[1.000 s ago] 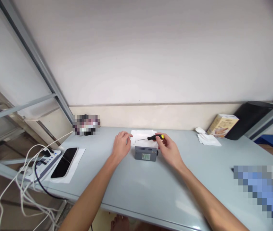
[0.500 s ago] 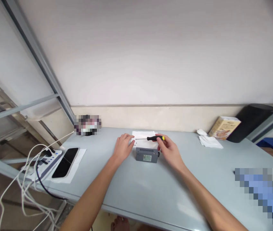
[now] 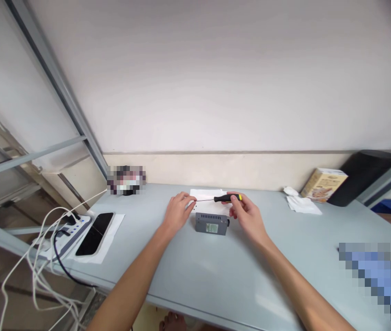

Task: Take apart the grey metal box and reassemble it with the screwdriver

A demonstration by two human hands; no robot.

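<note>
My right hand (image 3: 250,218) is closed round the black and yellow handle of a screwdriver (image 3: 223,198), held level with its thin shaft pointing left. At the shaft's tip, the thumb and fingertips of my left hand (image 3: 177,212) are pinched together. Whatever lies between them is too small to make out. Below the shaft a grey metal box (image 3: 200,225) stands on edge, with a row of vent slots, a pale green label and a dark knob at its right end. Behind it lies a white paper sheet (image 3: 206,192), partly hidden, with a tiny dark screw-like piece (image 3: 194,209) on it.
On the left of the grey table (image 3: 195,271) are a phone (image 3: 95,233) on white paper and a power strip (image 3: 73,234) with tangled cables. A yellow box (image 3: 324,185), crumpled tissue (image 3: 303,204) and a black cylinder (image 3: 364,177) stand back right. Blurred items lie at both sides.
My left fingertips have closed in on the screwdriver's tip, which was free above the paper. My right hand has shifted slightly right with the screwdriver. The grey box stays standing.
</note>
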